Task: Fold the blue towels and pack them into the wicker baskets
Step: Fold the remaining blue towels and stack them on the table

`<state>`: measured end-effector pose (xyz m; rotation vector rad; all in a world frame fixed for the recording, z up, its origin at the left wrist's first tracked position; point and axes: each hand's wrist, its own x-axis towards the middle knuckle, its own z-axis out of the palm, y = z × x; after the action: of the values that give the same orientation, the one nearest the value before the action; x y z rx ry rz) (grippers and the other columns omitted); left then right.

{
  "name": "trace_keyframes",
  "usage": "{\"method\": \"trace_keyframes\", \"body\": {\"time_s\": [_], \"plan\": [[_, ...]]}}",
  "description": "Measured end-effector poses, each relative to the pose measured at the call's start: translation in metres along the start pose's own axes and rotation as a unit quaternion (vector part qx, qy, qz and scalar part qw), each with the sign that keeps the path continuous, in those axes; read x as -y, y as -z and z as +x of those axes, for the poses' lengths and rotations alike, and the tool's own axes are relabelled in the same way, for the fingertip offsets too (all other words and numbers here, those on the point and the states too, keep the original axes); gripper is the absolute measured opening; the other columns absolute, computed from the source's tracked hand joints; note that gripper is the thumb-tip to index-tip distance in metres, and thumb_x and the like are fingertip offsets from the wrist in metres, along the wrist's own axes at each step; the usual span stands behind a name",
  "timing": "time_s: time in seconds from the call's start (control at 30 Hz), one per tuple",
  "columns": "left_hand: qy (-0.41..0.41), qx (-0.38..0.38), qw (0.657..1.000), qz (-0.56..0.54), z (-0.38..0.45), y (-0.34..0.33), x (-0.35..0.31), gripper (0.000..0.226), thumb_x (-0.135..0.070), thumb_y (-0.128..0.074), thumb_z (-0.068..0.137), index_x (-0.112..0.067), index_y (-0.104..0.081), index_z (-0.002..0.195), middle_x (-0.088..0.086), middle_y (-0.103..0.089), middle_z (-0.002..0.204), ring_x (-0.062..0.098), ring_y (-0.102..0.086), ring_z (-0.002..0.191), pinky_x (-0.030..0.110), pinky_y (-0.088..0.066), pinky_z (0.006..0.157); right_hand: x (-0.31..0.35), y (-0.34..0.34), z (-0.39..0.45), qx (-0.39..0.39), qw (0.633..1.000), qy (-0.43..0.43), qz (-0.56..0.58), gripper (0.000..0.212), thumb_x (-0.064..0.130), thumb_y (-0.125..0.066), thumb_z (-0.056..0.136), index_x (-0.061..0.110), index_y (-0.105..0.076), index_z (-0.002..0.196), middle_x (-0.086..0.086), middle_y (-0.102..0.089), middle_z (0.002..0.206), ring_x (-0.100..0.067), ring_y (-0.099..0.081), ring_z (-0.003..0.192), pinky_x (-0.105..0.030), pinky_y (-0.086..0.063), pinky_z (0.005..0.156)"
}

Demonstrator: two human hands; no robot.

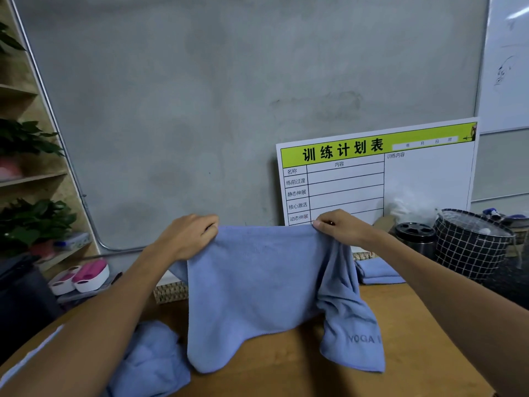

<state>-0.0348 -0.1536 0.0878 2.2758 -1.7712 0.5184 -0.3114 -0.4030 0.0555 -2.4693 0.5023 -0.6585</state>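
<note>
Both hands, left hand and right hand, were raised with arms outstretched, each pinching a top corner of the blue towel, which hung above the desk, seemingly touching it.

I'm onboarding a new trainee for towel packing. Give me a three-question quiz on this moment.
1. True or false: both hands hold the raised towel by its top edge.
2. What word is printed on its hanging corner?
3. The folded towels lie: A) left of the raised towel, B) right of it, C) on the shelf.

Key: 1 true, left hand and right hand pinch the corners; 2 YOGA; 3 B.
</note>
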Motion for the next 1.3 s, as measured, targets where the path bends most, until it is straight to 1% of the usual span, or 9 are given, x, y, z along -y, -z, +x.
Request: {"method": "trace_keyframes", "body": {"time_s": [0.07,0.17,0.23,0.4,0.6,0.73,0.93,1.13,1.3], "plan": [[-0.003,-0.009,1.0,0.027,0.0,0.002,0.002,0.026,-0.043,-0.025,0.096,-0.026,-0.036,0.08,-0.003,-0.046,0.063,0.019,-0.043,0.058,0.036,-0.028,0.054,-0.002,0.001,0.002,-0.025,1.0,0.006,-0.015,0.021,0.023,-0.057,0.1,0.014,-0.063,0.082,0.005,-0.061,0.078,-0.004,-0.05,0.069,-0.02,-0.037,0.065],[-0.002,-0.037,0.998,0.052,0.002,0.008,0.008,0.022,-0.047,-0.03,0.106,-0.032,-0.036,0.091,-0.006,-0.05,0.067,0.023,-0.053,0.064,0.039,-0.041,0.06,-0.007,0.004,0.006,-0.083,0.996,0.004,-0.008,0.012,0.024,-0.066,0.094,0.015,-0.065,0.085,0.009,-0.06,0.075,-0.003,-0.05,0.068,-0.019,-0.036,0.064],[0.009,-0.058,0.996,0.065,0.003,0.013,0.012,0.021,-0.047,-0.033,0.106,-0.031,-0.04,0.094,-0.006,-0.054,0.07,0.026,-0.056,0.068,0.039,-0.044,0.062,-0.01,0.005,0.006,-0.095,0.995,-0.005,-0.005,0.019,0.028,-0.072,0.09,0.014,-0.062,0.082,0.007,-0.055,0.07,-0.007,-0.047,0.064,-0.015,-0.034,0.056],[0.034,-0.077,0.993,0.087,0.001,0.019,0.016,0.025,-0.049,-0.038,0.104,-0.027,-0.046,0.094,-0.005,-0.053,0.068,0.028,-0.057,0.07,0.038,-0.041,0.061,-0.017,0.006,0.005,-0.102,0.994,-0.02,-0.023,0.045,0.043,-0.077,0.083,0.017,-0.046,0.064,0.006,-0.044,0.058,-0.009,-0.038,0.055,-0.023,-0.026,0.05],[0.069,-0.096,0.99,0.078,-0.007,0.025,0.023,0.024,-0.046,-0.042,0.104,-0.026,-0.047,0.092,-0.007,-0.047,0.063,0.023,-0.049,0.064,0.035,-0.032,0.056,-0.021,0.02,-0.003,-0.132,0.991,-0.031,0.004,0.062,0.026,-0.083,0.079,0.019,-0.026,0.056,0.007,-0.024,0.048,-0.011,-0.022,0.046,-0.025,-0.016,0.049],[0.065,-0.109,0.99,0.063,-0.006,0.026,0.016,0.025,-0.047,-0.043,0.104,-0.026,-0.047,0.091,-0.006,-0.048,0.064,0.023,-0.048,0.065,0.035,-0.031,0.056,-0.018,0.02,-0.006,-0.165,0.986,-0.015,-0.006,0.055,0.022,-0.078,0.084,0.017,-0.029,0.062,0.006,-0.027,0.053,-0.01,-0.023,0.051,-0.024,-0.023,0.048],[0.064,-0.133,0.985,0.09,-0.009,0.034,0.026,0.026,-0.048,-0.042,0.104,-0.026,-0.046,0.09,-0.004,-0.052,0.066,0.024,-0.05,0.064,0.033,-0.028,0.052,-0.033,0.008,-0.009,-0.138,0.988,-0.064,0.013,0.049,0.042,-0.079,0.081,0.015,-0.042,0.062,0.005,-0.038,0.053,-0.01,-0.034,0.051,-0.024,-0.023,0.05],[0.081,-0.116,0.983,0.118,-0.013,0.038,0.043,0.033,-0.056,-0.035,0.102,-0.027,-0.045,0.089,-0.001,-0.06,0.071,0.026,-0.059,0.07,0.039,-0.047,0.062,-0.039,0.005,-0.011,-0.124,0.989,-0.077,0.025,0.055,0.049,-0.077,0.081,0.015,-0.039,0.061,0.004,-0.033,0.052,-0.008,-0.03,0.047,-0.029,-0.022,0.052],[0.076,-0.089,0.981,0.155,-0.015,0.023,0.05,0.04,-0.06,-0.028,0.1,-0.026,-0.046,0.088,-0.004,-0.055,0.067,0.022,-0.056,0.066,0.038,-0.047,0.061,-0.038,0.011,-0.008,-0.159,0.982,-0.087,-0.049,0.064,0.064,-0.074,0.074,0.018,-0.033,0.057,0.007,-0.031,0.048,-0.013,-0.034,0.049,-0.031,-0.023,0.054]]}}
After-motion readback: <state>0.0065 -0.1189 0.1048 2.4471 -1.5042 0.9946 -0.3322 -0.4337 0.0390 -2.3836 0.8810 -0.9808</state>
